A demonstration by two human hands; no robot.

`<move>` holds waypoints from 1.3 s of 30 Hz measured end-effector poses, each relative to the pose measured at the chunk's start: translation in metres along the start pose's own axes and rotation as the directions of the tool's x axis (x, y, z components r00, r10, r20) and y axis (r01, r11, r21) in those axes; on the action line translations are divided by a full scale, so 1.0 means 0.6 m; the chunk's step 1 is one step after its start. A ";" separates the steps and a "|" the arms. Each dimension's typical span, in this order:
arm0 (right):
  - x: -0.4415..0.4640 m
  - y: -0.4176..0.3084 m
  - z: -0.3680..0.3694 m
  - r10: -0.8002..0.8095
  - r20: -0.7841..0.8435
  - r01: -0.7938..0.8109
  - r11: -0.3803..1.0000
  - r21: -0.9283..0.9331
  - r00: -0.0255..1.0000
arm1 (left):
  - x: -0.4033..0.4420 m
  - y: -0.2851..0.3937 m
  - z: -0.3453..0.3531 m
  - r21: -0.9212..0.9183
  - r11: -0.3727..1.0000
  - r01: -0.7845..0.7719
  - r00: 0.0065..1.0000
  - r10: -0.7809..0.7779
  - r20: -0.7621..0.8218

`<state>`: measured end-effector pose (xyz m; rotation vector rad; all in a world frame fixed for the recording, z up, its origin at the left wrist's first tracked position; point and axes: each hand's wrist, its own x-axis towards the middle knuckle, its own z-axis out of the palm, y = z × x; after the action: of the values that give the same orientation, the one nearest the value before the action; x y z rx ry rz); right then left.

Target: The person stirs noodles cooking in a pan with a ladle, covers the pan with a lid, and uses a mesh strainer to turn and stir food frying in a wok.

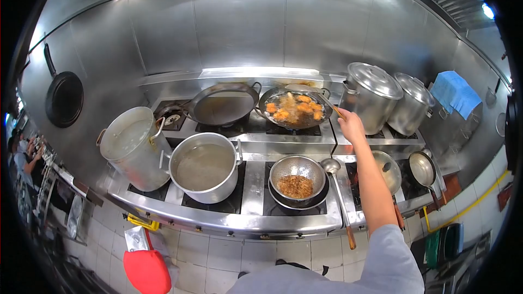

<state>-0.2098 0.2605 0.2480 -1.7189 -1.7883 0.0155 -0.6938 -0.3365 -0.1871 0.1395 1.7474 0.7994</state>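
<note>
My right hand (352,126) is closed around the wooden handle of a skimmer (303,88), reaching over the back burners. The skimmer's head lies at the far rim of a wok (263,110). Orange-brown pieces of frying food (280,114) float in bubbling oil in that wok. My left hand is out of view. Below my outstretched arm, a ladle (330,165) with a wooden handle rests across the front of the stove. Beside it, a perforated metal bowl (278,170) holds browned crumbly bits (296,186) and sits in a dark pan.
A second wok (223,108) stands left of the frying one. Two large open pots (199,171) (131,152) occupy the front left. Lidded stockpots (370,98) stand back right; smaller pans (422,169) lie front right. A red-lidded bin (146,271) is on the floor.
</note>
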 end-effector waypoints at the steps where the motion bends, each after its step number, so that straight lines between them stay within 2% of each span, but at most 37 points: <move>1: 0.018 -0.004 0.011 -0.009 0.005 0.009 1.000 0.003 1.000 | -0.011 0.005 0.004 -0.034 0.999 -0.003 1.000 0.003 -0.001; 4: 0.077 -0.016 0.064 -0.063 0.016 0.064 0.997 -0.053 0.998 | -0.038 0.013 0.026 -0.107 0.994 -0.013 1.000 0.012 -0.018; 7: 0.128 -0.037 0.101 0.003 0.065 0.005 0.993 -0.118 0.998 | -0.048 -0.007 0.034 -0.042 0.995 -0.088 0.992 0.084 -0.094; 10: 0.155 -0.053 0.131 0.008 0.092 0.007 0.987 -0.158 0.996 | -0.043 -0.047 0.031 0.028 0.997 0.068 0.991 -0.065 -0.114; 17: 0.181 -0.045 0.198 0.019 0.124 -0.001 0.989 -0.145 0.992 | -0.044 -0.092 0.038 0.024 0.997 0.075 0.990 -0.072 -0.124; 19: 0.180 -0.039 0.204 0.031 0.115 -0.017 0.993 -0.121 0.993 | -0.044 -0.094 0.041 0.027 0.997 0.072 0.990 -0.068 -0.125; 22: 0.178 -0.027 0.210 0.034 0.190 -0.004 0.988 -0.154 0.981 | -0.041 -0.094 0.044 0.027 0.997 0.070 0.990 -0.066 -0.123; 31: 0.168 -0.008 0.181 0.008 0.147 0.013 0.990 -0.140 0.989 | -0.017 -0.069 0.044 0.064 0.997 0.043 0.996 -0.037 -0.085; 37: 0.132 0.003 0.153 0.020 0.002 -0.020 1.000 0.024 1.000 | 0.003 -0.048 0.037 0.105 0.994 0.022 0.999 -0.016 -0.050; 39: 0.121 0.033 0.155 -0.018 -0.064 0.034 0.966 0.256 0.998 | 0.009 -0.040 0.034 0.116 0.993 0.016 0.999 -0.012 -0.038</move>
<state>-0.2286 0.3672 0.1977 -1.4960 -1.6828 0.1747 -0.6702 -0.3430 -0.2077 0.1912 1.8288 0.6942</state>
